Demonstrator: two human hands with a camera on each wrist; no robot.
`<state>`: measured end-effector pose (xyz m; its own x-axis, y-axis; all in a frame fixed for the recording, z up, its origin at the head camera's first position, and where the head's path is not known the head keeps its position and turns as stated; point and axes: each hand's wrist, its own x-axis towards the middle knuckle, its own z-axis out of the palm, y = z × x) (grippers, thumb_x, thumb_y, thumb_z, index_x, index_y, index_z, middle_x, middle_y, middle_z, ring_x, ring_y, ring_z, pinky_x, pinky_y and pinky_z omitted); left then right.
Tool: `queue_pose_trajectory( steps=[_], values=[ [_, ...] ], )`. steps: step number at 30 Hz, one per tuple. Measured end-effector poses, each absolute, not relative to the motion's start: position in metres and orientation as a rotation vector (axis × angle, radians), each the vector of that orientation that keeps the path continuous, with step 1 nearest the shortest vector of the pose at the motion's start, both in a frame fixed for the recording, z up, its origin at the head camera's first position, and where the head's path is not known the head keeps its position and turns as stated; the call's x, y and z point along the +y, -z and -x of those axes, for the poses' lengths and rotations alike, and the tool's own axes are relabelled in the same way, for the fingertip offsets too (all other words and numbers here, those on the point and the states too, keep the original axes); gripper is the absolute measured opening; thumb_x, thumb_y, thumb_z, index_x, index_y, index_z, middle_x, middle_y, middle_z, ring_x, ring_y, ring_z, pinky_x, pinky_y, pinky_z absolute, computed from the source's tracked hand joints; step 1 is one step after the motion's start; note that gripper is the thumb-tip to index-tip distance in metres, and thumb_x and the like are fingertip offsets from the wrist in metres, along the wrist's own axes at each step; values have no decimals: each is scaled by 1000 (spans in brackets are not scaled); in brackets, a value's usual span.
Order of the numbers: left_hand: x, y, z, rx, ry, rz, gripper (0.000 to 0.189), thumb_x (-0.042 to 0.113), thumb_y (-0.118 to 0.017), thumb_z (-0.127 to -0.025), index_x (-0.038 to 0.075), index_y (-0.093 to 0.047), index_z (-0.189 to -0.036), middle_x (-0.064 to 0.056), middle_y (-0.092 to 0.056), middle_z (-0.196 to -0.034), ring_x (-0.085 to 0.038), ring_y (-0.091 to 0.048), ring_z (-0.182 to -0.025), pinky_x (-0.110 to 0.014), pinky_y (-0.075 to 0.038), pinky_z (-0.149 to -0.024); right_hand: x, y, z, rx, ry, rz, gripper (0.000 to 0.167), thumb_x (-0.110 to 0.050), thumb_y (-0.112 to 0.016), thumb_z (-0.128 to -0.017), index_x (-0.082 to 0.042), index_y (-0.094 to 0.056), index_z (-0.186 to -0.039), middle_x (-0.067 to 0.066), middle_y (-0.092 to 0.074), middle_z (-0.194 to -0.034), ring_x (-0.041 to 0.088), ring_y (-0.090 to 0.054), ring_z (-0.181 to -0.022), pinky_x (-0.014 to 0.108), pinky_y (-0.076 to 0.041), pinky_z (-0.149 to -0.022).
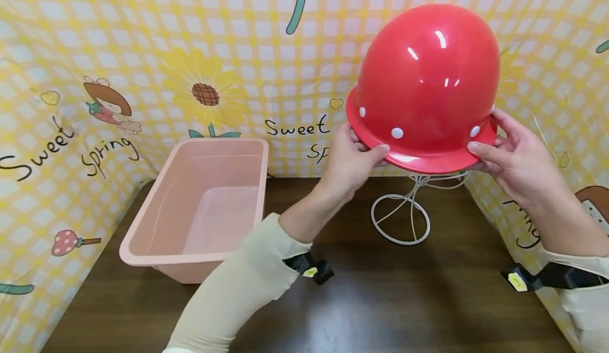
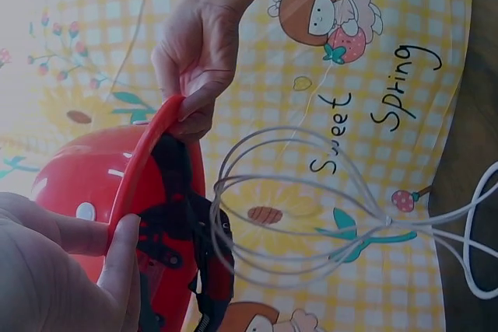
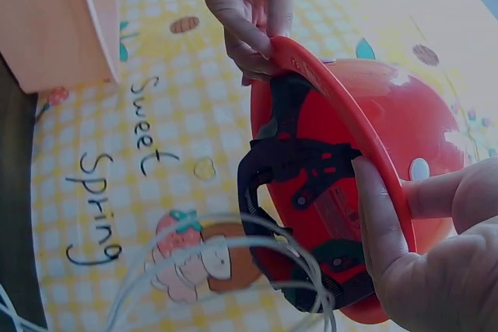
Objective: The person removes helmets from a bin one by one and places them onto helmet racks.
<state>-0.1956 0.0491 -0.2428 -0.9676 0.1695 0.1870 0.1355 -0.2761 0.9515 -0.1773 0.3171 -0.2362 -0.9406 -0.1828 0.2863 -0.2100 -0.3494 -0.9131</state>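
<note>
A red hard hat [image 1: 428, 73] with white rivets is held up in the air, dome upward, above a white wire stand [image 1: 400, 220]. My left hand [image 1: 352, 157] pinches its brim on the left side, thumb on top. On the right side my right hand [image 1: 518, 157] grips the brim the same way. Under the shell, the black inner harness [image 3: 299, 184] shows in the right wrist view. The stand's looped wire top [image 2: 288, 207] is just below the hat's opening in the left wrist view; whether they touch I cannot tell.
A pink plastic bin [image 1: 195, 260] stands on the left of the dark wooden table [image 1: 361, 310]. Yellow checked cloth [image 1: 295, 67] with printed flowers and words hangs behind and at both sides. Black wrist cameras [image 1: 309, 268] are strapped over the pale sleeves.
</note>
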Motion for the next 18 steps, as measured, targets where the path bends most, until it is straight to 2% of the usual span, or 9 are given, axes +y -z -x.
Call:
queue_pose_trajectory(
  steps=[11, 18],
  values=[
    [83, 252, 198, 1898, -2442, -397, 53, -16, -68, -87, 0, -46, -133, -21, -71, -110, -38, -74, -93, -37, -63, -72, 343, 249, 170, -1918, -2337, -350, 73, 12, -55, -97, -16, -31, -160, 2, -62, -132, 20, -75, -95, 30, -61, -72],
    [98, 268, 201, 1947, -2429, -446, 57, -16, -70, -86, 2, -48, -134, -12, -70, -105, -23, -74, -75, -32, -63, -67, 358, 266, 167, -1930, -2326, -332, 76, 13, -54, -97, -19, -29, -161, 0, -61, -133, 18, -75, -93, 28, -61, -71]
  ],
)
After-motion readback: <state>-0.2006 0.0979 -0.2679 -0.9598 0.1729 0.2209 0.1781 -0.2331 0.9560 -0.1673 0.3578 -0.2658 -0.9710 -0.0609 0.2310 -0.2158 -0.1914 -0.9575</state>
